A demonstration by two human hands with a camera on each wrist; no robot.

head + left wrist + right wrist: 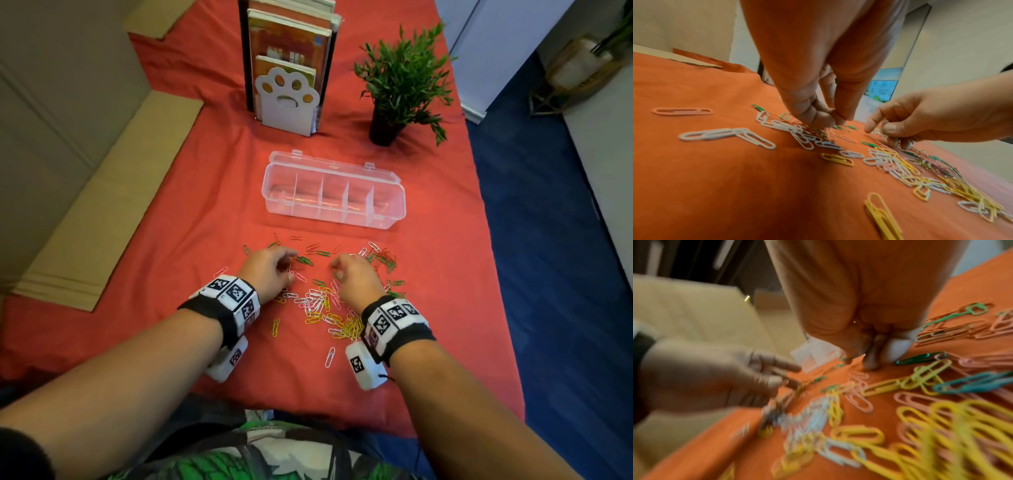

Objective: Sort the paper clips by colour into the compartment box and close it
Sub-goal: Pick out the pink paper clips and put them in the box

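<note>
A clear compartment box (342, 219) stands open and empty on the red cloth, beyond the hands, its lid tipped back. Mixed paper clips (322, 305) in white, yellow, pink, green and red lie scattered in front of it. My left hand (289, 265) hangs over the heap's left side. Its fingertips (828, 120) are bunched together on a few reddish clips. My right hand (337, 269) hovers over the middle of the heap with curled fingers. Thumb and forefinger pinch a green clip (849, 358). In the blurred right wrist view, yellow clips (941, 426) fill the foreground.
A paw-shaped bookend with books (287, 99) and a potted plant (400, 82) stand behind the box. Flat cardboard (102, 212) lies along the table's left side. The table's right edge drops to a blue floor (548, 274). One white clip (330, 357) lies alone near me.
</note>
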